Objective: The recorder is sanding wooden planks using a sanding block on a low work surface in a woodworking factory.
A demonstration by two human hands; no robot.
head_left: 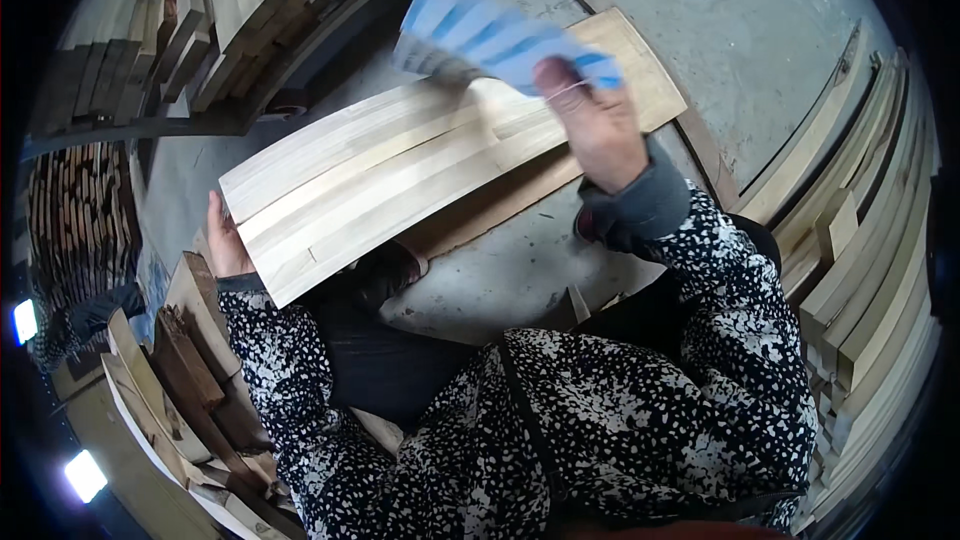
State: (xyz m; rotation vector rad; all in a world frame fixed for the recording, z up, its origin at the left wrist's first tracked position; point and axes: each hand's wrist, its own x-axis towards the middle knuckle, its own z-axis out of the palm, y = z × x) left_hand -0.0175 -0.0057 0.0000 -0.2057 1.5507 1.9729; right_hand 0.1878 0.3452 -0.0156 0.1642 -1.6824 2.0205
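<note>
**Sheet raised over pale planks, mid-stroke**

Right hand (598, 130) pinched shut on a blue-and-white sheet (500, 38), motion-blurred, lifted above the far end of a row of pale wooden planks (400, 175) resting across the lap over the concrete floor (740, 20). Left hand (226, 240) pressed against the planks' near-left edge, steadying; finger spread hidden, cannot tell. Plank faces already pale and smooth-looking, so judged partway through. Darker board (500, 202) underneath. Stacked strips (870, 250) along the right, rough offcuts (185, 340) at lower left

Head-worn fisheye, close, looking down
</note>
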